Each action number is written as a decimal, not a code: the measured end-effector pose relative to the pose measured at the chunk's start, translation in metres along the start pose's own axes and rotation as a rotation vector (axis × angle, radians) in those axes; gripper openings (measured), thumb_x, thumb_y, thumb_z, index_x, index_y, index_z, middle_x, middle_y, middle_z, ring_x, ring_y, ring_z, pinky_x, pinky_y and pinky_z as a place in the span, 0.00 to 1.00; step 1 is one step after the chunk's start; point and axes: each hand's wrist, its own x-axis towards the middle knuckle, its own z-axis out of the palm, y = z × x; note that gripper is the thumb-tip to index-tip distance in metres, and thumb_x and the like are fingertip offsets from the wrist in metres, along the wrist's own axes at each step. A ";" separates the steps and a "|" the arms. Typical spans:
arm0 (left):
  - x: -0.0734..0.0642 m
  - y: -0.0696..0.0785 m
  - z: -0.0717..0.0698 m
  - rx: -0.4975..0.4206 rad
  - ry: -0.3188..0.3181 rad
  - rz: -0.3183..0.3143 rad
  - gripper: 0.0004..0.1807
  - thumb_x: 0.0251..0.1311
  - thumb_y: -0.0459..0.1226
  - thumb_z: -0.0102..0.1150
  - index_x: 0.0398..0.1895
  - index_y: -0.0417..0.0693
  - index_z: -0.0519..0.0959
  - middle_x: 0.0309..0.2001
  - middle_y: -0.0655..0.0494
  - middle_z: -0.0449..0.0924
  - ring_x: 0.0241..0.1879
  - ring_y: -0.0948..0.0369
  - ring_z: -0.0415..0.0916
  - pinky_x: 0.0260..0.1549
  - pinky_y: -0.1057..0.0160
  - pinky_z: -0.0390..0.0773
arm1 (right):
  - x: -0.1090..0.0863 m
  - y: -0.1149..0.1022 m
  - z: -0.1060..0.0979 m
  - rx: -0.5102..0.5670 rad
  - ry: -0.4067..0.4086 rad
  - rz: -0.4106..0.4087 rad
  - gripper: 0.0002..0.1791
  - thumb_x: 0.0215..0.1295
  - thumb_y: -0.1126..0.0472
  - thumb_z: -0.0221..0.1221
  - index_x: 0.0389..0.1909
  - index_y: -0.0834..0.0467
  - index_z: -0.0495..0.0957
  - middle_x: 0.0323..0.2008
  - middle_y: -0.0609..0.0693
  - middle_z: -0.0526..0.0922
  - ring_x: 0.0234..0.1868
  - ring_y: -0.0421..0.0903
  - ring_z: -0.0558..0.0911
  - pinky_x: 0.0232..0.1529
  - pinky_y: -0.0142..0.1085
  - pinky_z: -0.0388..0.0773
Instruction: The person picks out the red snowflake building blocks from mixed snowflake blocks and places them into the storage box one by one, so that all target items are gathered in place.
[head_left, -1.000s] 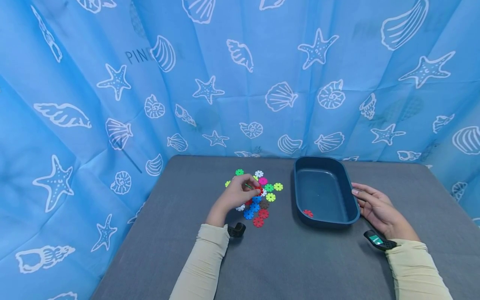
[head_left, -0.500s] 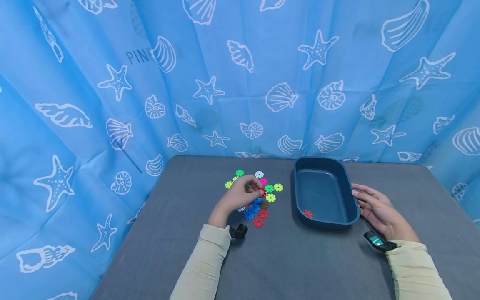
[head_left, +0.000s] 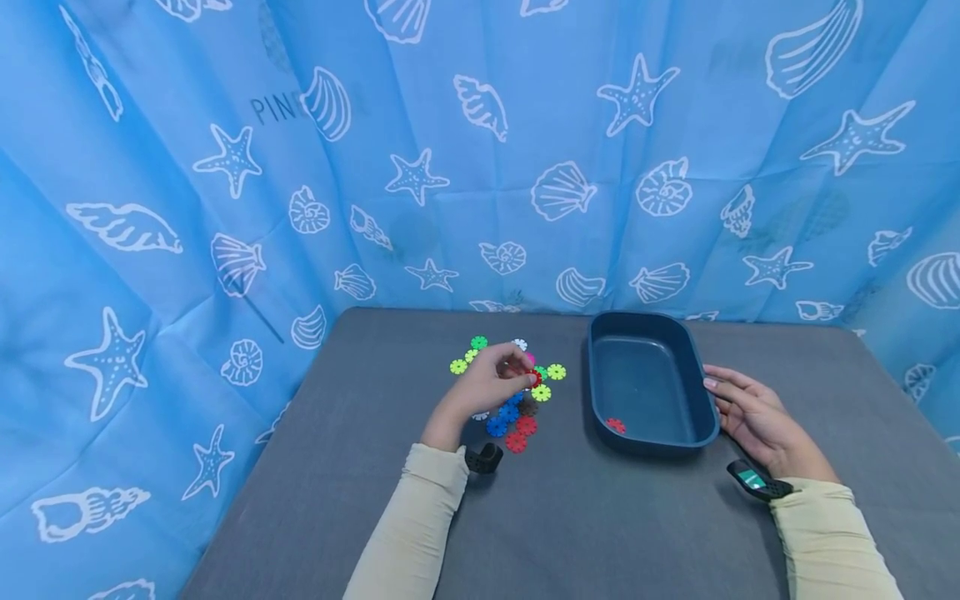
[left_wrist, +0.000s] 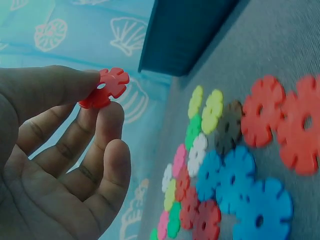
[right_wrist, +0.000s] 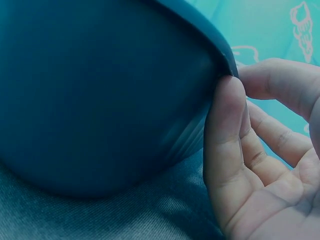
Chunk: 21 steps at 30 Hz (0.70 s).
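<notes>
My left hand (head_left: 480, 390) pinches a red notched plastic disc (left_wrist: 112, 84) between thumb and fingertips, held above the spread of discs. Under and around it lie several flat, flower-like discs in yellow, green, white, pink, brown, blue and red, some overlapping; the hand hides part of them in the head view. A blue disc (head_left: 497, 427) and a red disc (head_left: 516, 442) lie at the near side. At the right, my right hand (head_left: 765, 425) grips the rim of a dark blue rectangular tub (head_left: 651, 375) between thumb and finger. One red disc (head_left: 616, 426) lies in the tub's near left corner.
A grey cloth covers the table (head_left: 570, 517). Behind it and along the left hangs a blue curtain (head_left: 480, 183) with white shells and starfish. The tub's raised wall stands to the right of the discs.
My left hand has drifted slightly to the right with the red disc pinched in its fingers. The right hand and the tub have stayed in place.
</notes>
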 end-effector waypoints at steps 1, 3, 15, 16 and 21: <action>0.001 0.001 0.001 -0.009 -0.004 0.009 0.06 0.70 0.37 0.67 0.47 0.48 0.82 0.44 0.53 0.84 0.40 0.53 0.82 0.42 0.61 0.83 | 0.000 0.000 0.000 0.001 0.001 0.000 0.14 0.82 0.64 0.55 0.55 0.46 0.84 0.47 0.44 0.90 0.44 0.40 0.89 0.41 0.35 0.87; 0.004 0.003 0.004 -0.025 -0.008 0.024 0.06 0.71 0.37 0.67 0.46 0.49 0.83 0.44 0.53 0.85 0.41 0.51 0.83 0.44 0.61 0.84 | 0.001 -0.001 0.000 -0.001 0.005 0.000 0.14 0.82 0.64 0.55 0.55 0.46 0.85 0.47 0.44 0.90 0.44 0.40 0.89 0.40 0.35 0.87; 0.013 0.021 0.024 -0.084 0.000 0.008 0.06 0.70 0.38 0.68 0.47 0.51 0.84 0.46 0.54 0.84 0.45 0.39 0.85 0.37 0.63 0.84 | -0.001 0.000 0.003 0.002 0.014 0.003 0.13 0.82 0.64 0.55 0.54 0.46 0.85 0.46 0.43 0.91 0.44 0.40 0.89 0.41 0.35 0.87; 0.014 0.021 0.025 -0.094 -0.004 0.013 0.06 0.70 0.38 0.68 0.46 0.50 0.83 0.46 0.54 0.84 0.46 0.38 0.85 0.37 0.63 0.84 | -0.001 0.000 0.003 0.003 0.016 0.006 0.13 0.82 0.63 0.55 0.54 0.46 0.85 0.46 0.43 0.91 0.44 0.39 0.89 0.41 0.35 0.87; 0.018 0.026 0.033 -0.135 -0.007 0.019 0.06 0.71 0.37 0.67 0.46 0.48 0.83 0.46 0.53 0.84 0.40 0.50 0.86 0.37 0.63 0.82 | -0.001 -0.001 0.002 0.000 0.026 0.013 0.13 0.81 0.63 0.56 0.54 0.45 0.85 0.46 0.43 0.91 0.44 0.39 0.89 0.41 0.36 0.87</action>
